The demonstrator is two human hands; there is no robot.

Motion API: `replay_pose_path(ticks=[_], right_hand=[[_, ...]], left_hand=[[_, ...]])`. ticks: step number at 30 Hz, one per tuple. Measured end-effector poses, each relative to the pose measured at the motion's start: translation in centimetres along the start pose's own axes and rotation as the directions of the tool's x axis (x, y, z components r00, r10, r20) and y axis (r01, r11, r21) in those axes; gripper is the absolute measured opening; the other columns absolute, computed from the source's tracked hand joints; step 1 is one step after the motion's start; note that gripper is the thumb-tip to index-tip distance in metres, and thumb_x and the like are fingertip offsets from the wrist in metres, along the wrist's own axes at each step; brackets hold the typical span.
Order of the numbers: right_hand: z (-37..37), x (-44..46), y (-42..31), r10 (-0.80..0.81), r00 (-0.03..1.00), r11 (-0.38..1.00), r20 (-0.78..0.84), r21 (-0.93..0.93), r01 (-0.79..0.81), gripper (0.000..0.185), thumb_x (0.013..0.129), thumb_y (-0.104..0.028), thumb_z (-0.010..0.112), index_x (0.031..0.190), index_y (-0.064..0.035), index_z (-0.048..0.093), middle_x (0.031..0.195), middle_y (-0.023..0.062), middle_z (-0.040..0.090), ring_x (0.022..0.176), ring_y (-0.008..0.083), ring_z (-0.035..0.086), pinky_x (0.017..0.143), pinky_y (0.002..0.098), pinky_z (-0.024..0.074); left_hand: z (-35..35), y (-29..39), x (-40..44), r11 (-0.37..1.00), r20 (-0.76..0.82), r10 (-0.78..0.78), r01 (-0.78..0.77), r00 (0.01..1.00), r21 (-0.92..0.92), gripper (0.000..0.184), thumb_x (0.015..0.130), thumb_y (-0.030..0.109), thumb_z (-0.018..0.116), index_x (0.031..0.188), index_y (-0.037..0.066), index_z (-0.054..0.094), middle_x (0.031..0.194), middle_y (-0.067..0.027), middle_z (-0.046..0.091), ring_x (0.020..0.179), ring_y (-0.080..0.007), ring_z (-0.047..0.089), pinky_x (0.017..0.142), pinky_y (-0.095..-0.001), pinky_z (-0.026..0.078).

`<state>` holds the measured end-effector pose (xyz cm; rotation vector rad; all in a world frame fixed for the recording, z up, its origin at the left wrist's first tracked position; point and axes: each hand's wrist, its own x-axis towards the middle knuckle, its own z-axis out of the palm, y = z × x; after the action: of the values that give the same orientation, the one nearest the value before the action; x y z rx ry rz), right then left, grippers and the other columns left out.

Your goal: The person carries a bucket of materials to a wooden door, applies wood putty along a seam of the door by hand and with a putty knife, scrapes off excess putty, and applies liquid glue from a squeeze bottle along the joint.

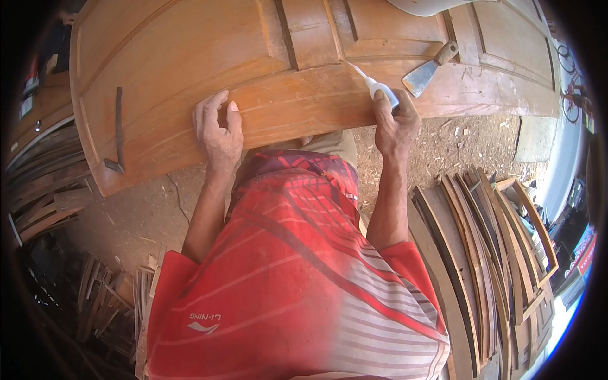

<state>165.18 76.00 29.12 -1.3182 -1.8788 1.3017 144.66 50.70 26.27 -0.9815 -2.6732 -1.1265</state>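
A brown panelled wooden door [297,95] lies flat in front of me. My right hand [397,123] grips a small white glue bottle [379,90] with a long thin nozzle. The nozzle's tip reaches a joint line between the door's frame pieces; whether glue is coming out cannot be seen. Near the door's front edge rests my left hand [218,130], its fingers bent and apart from the thumb, nothing between them. A putty knife [423,77] with a wide metal blade and wooden handle lies on the door, just beyond the bottle to the right.
A metal try square [118,130] lies at the door's left end. Part of a white rounded object [427,5] shows at the far edge. Wood strips [468,253] are stacked to my right, with more boards [47,177] on the left. Shavings litter the ground [443,142].
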Motion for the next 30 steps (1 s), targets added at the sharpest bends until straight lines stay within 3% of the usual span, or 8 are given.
replay_pose_path(ticks=[4,8,9,14,23,25,30], right_hand=[[-0.1,-0.4,-0.5,0.032,0.999,0.996,-0.011,0.081,-0.031,0.029,0.102,-0.026,0.079,0.107,0.0035,0.076,0.078,0.0005,0.066,0.073,0.0071,0.056,0.064,0.0279,0.0456],[-0.4,-0.6,-0.3,0.01,1.0,0.991,-0.027,0.136,-0.006,0.028,0.103,-0.025,0.078,0.106,0.0022,0.076,0.078,0.0006,0.066,0.074,0.007,0.055,0.064,0.0282,0.0457],[-0.6,-0.6,0.4,0.007,1.0,0.998,-0.026,0.068,-0.005,0.026,0.103,-0.025,0.079,0.106,0.0006,0.075,0.078,0.0009,0.065,0.073,0.0071,0.055,0.064,0.0286,0.0461],[-0.6,-1.1,0.3,0.008,0.998,0.996,-0.055,0.085,-0.004,0.025,0.102,-0.026,0.079,0.105,-0.0014,0.075,0.077,0.0014,0.065,0.071,0.0078,0.056,0.063,0.0288,0.0466],[-0.5,-1.2,0.1,-0.075,0.993,0.995,-0.088,0.057,0.08,0.021,0.101,-0.022,0.078,0.104,-0.0011,0.074,0.077,0.0055,0.067,0.065,0.0139,0.06,0.061,0.0303,0.0468],[-0.6,-1.2,-0.4,-0.08,0.991,0.997,-0.104,0.015,0.082,0.031,0.101,-0.028,0.076,0.1,0.0026,0.071,0.077,0.0044,0.061,0.069,0.0121,0.053,0.062,0.0293,0.0385],[-0.4,-1.2,-0.1,-0.127,0.987,0.99,-0.094,0.047,0.132,0.034,0.1,-0.029,0.076,0.098,0.0044,0.069,0.074,0.0069,0.064,0.064,0.0135,0.055,0.059,0.0299,0.0382]], left_hand=[[-0.4,0.8,0.1,0.997,0.034,-0.079,0.08,0.996,-0.017,0.03,0.098,0.002,0.073,0.128,0.001,0.07,0.122,-0.0163,0.071,0.115,-0.0354,0.064,0.102,-0.0488,0.051],[-0.1,0.1,-0.3,0.999,0.018,-0.047,0.047,0.999,-0.023,0.031,0.099,0.002,0.071,0.13,0.0,0.07,0.122,-0.0165,0.07,0.114,-0.0342,0.063,0.1,-0.0478,0.052],[-0.1,0.4,-0.3,0.999,0.013,-0.025,0.025,1.0,-0.034,0.031,0.099,0.002,0.071,0.13,0.0,0.07,0.122,-0.0165,0.07,0.114,-0.0342,0.063,0.1,-0.0478,0.052],[-0.7,0.7,-0.2,0.994,0.089,-0.099,0.095,0.991,0.046,0.031,0.101,0.002,0.069,0.131,0.0,0.069,0.124,-0.0178,0.067,0.115,-0.0333,0.062,0.097,-0.0464,0.052],[-0.9,0.1,-0.5,0.987,0.112,-0.061,0.043,0.992,0.157,0.034,0.103,0.008,0.068,0.136,0.001,0.067,0.128,-0.0171,0.063,0.114,-0.0304,0.06,0.088,-0.0418,0.05],[-1.8,0.1,-1.4,0.981,0.138,-0.099,0.074,0.985,0.177,0.034,0.105,0.01,0.066,0.137,0.001,0.066,0.131,-0.0169,0.062,0.115,-0.0289,0.06,0.089,-0.0396,0.05],[-1.4,0.5,-0.8,0.968,0.17,-0.126,0.084,0.977,0.236,0.034,0.106,0.011,0.065,0.139,0.0,0.065,0.134,-0.0159,0.06,0.115,-0.0268,0.059,0.091,-0.0375,0.051]])
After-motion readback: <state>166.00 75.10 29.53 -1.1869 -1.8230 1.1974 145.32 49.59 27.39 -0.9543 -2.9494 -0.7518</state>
